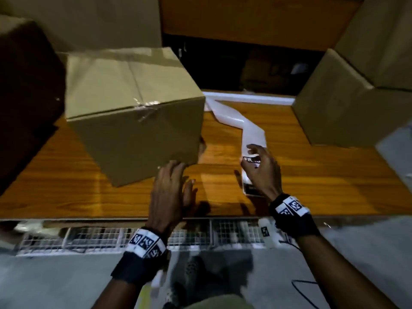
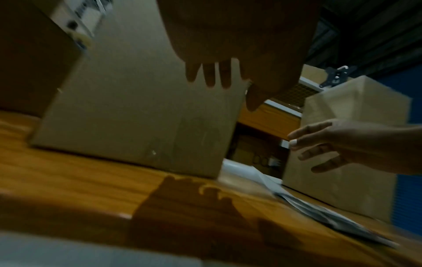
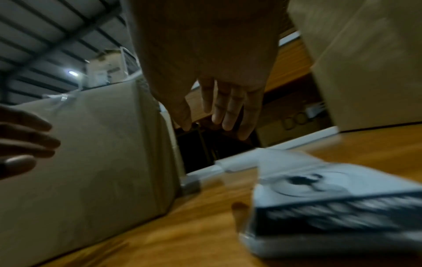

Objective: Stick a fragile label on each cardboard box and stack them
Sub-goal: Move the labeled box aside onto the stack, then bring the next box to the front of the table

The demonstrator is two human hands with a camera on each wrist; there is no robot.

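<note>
left hand (image 1: 170, 190) loose, fingertips maybe touching box (image 1: 136, 112) at 10 o'clock | right hand (image 1: 262, 169) spread, empty, over label strip (image 1: 253, 132) at 1 o'clock

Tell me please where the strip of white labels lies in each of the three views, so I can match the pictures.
Head view: the strip of white labels runs down the table right of centre, partly under the right hand.
Left wrist view: the strip lies flat at lower right, blurred.
Right wrist view: the strip fills the lower right, blurred.
Shared landmark: the taped cardboard box, left of the strip in all three views.
</note>
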